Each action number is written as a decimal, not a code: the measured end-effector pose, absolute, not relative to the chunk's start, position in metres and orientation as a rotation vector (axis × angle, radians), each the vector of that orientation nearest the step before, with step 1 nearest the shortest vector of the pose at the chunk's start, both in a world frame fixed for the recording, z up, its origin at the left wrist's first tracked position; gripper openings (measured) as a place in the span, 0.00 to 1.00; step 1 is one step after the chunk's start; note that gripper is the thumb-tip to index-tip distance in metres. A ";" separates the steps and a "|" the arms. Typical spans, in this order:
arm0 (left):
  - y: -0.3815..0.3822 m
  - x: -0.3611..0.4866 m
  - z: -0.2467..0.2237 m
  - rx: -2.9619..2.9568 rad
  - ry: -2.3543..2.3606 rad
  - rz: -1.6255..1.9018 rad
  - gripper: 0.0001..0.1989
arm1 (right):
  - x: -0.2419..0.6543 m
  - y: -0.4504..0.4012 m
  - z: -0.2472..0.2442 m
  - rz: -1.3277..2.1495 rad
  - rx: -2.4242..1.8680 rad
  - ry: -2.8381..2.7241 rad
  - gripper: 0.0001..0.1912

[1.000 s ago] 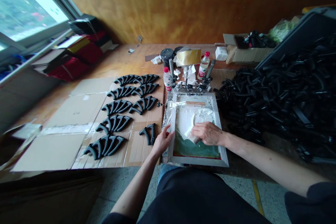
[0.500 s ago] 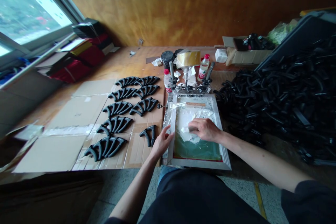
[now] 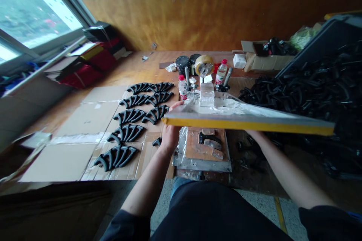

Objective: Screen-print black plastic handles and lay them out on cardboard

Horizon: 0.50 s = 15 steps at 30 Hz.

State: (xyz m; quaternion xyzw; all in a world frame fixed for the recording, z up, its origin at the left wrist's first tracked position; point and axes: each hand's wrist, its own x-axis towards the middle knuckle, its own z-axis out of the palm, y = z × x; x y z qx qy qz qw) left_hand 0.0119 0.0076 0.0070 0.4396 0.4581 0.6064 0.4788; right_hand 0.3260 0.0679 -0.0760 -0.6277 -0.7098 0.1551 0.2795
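Note:
The screen-printing frame point(image 3: 249, 124) is tilted up at its near end, with yellow tape along the near edge. At its left side, my left hand point(image 3: 171, 133) grips the rim, fingers over the top. My right hand is mostly hidden behind the frame; only the wrist area shows below its edge. White smears cover the mesh, and a pale block point(image 3: 207, 96) stands on it. Beneath the raised frame, a black curved plastic part point(image 3: 209, 138) lies among small blocks on a wooden board point(image 3: 194, 148) fixed to a metal base point(image 3: 203, 164).
Rows of black curved parts point(image 3: 117, 158) lie on cardboard point(image 3: 62, 163) at left. A large heap of black parts point(image 3: 299, 86) is at right. Behind the frame stand bottles point(image 3: 221, 73), dark tubs point(image 3: 182, 64) and a tape roll point(image 3: 204, 65). An open carton point(image 3: 266, 62) sits farther back.
The frame has swung up from lying flat, uncovering the board and black part. My right hand has left the mesh and moved behind the frame; my left hand has risen with the rim.

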 end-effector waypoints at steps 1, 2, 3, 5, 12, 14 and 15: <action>0.014 0.016 0.012 1.054 1.090 1.491 0.24 | 0.314 0.054 -0.089 0.422 -1.644 -1.995 0.14; 0.018 0.020 0.015 1.025 1.073 1.498 0.25 | 0.299 0.040 -0.102 0.410 -1.613 -2.085 0.12; 0.019 0.024 0.015 0.993 1.070 1.506 0.26 | 0.284 0.028 -0.113 0.379 -1.599 -2.172 0.11; 0.011 0.034 0.005 0.906 1.109 1.503 0.28 | 0.255 0.009 -0.127 0.282 -1.628 -2.341 0.10; -0.065 0.066 -0.081 0.532 1.121 0.766 0.30 | 0.198 -0.029 -0.100 0.403 -1.543 -2.336 0.07; -0.072 0.054 -0.092 0.511 1.181 0.836 0.27 | 0.208 -0.032 -0.094 0.505 -1.247 -2.369 0.06; -0.072 0.041 -0.095 0.528 1.243 0.871 0.26 | 0.222 -0.031 -0.094 0.531 -1.170 -2.371 0.07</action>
